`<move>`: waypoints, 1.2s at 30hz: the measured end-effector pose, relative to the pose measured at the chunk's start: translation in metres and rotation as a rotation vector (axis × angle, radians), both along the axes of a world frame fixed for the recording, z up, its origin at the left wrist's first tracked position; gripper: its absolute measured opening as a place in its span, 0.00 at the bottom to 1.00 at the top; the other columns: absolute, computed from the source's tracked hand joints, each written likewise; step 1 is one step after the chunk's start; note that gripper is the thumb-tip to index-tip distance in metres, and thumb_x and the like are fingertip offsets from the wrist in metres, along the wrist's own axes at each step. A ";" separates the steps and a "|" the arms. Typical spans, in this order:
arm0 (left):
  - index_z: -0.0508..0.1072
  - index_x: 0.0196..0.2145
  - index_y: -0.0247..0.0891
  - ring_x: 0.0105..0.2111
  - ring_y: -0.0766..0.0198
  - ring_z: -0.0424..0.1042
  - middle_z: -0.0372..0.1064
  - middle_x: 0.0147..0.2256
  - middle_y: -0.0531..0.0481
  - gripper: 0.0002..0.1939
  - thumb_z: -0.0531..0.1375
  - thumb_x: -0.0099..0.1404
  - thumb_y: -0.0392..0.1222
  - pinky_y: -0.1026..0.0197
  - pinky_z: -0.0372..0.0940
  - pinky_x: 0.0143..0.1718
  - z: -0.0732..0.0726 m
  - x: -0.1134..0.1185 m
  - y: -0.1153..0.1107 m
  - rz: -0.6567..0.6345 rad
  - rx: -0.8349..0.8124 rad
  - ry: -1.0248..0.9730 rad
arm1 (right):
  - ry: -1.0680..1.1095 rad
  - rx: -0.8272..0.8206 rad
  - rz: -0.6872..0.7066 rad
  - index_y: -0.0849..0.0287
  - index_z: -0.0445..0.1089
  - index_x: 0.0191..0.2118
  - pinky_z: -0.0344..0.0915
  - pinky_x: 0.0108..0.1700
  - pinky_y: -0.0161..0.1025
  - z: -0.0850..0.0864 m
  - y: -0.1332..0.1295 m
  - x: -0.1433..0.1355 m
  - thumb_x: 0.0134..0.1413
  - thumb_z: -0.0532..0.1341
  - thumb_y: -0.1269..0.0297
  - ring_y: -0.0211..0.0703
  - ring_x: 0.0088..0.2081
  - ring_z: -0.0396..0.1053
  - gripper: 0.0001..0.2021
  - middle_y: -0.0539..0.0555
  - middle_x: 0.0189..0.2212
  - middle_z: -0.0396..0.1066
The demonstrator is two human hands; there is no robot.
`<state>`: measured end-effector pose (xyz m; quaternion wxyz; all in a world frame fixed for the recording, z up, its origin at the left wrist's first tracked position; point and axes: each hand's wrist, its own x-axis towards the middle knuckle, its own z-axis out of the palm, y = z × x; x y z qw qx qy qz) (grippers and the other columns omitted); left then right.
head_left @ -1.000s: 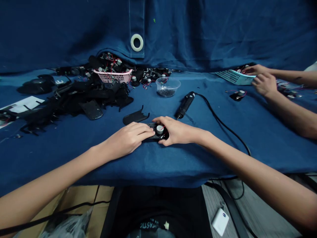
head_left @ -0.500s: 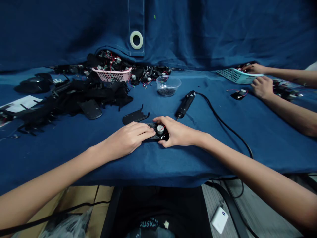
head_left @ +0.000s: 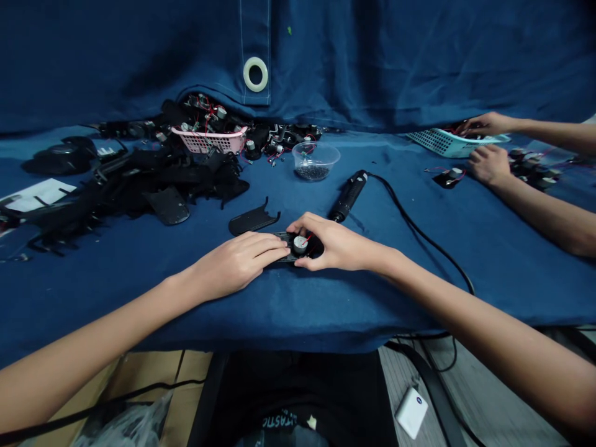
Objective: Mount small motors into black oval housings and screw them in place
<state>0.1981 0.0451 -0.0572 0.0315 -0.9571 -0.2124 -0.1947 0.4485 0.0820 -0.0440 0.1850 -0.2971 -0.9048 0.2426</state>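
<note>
Black housing (head_left: 287, 257) lies flat at mid-width, toward the front edge of the table (head_left: 209, 323), round motor (head_left: 300, 244) standing up from it, red wire (head_left: 308, 238) at the motor's right. Left hand (head_left: 235, 264): fingers laid over the housing's left end, thumb hidden, can't tell if it pinches or just presses. Right hand (head_left: 344, 244): grasping the right end, thumb on near side, fingers on far side, arched around the motor.

Risks, my read: wire looks the weak spot; it runs close under the right hand, so a finger could snag it and pull a lead off, or it could get trapped under the housing's rim. Motor may tip or sit crooked if pushed sideways. Cloth could ruck and let the housing slide if the two hands push unevenly.

Just beyond the housing, a curved black cover (head_left: 254, 221); a stray knuckle of the left hand could nudge it. Power screwdriver (head_left: 347, 200) lies just past the right hand, tip end toward it; a forearm catching its cord (head_left: 412, 230) might drag it. Farther back, open clear tub (head_left: 316, 154) of small dark bits (head_left: 311, 173): a knock would likely spill them. Pink basket (head_left: 209, 141) toward back edge, left of tub, heaped; wires could tangle.
</note>
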 end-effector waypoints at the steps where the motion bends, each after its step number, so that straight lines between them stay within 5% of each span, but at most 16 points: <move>1: 0.64 0.56 0.33 0.56 0.56 0.64 0.66 0.54 0.40 0.19 0.50 0.69 0.29 0.50 0.64 0.55 -0.001 -0.001 0.001 -0.007 0.006 -0.010 | -0.002 -0.002 0.002 0.59 0.62 0.51 0.65 0.49 0.45 0.000 0.000 0.000 0.47 0.66 0.57 0.45 0.45 0.66 0.26 0.56 0.45 0.66; 13: 0.65 0.55 0.32 0.54 0.55 0.64 0.68 0.52 0.41 0.20 0.51 0.66 0.27 0.50 0.63 0.53 0.007 -0.001 0.000 -0.027 -0.030 0.041 | -0.022 -0.018 0.032 0.59 0.63 0.55 0.63 0.53 0.44 0.008 -0.005 0.006 0.53 0.63 0.53 0.44 0.48 0.66 0.26 0.57 0.47 0.65; 23: 0.65 0.56 0.34 0.54 0.56 0.64 0.67 0.52 0.41 0.23 0.52 0.63 0.25 0.51 0.62 0.54 0.011 -0.001 0.000 -0.007 -0.102 0.061 | 0.039 0.079 0.002 0.59 0.67 0.40 0.64 0.43 0.39 0.005 -0.002 0.003 0.56 0.59 0.63 0.40 0.38 0.66 0.07 0.53 0.36 0.68; 36: 0.64 0.57 0.36 0.54 0.57 0.65 0.67 0.52 0.42 0.25 0.52 0.63 0.24 0.52 0.63 0.54 0.013 -0.004 0.001 -0.019 -0.153 0.046 | 0.035 0.074 0.005 0.59 0.68 0.45 0.65 0.45 0.40 0.005 -0.001 0.008 0.59 0.58 0.58 0.41 0.40 0.68 0.13 0.55 0.40 0.70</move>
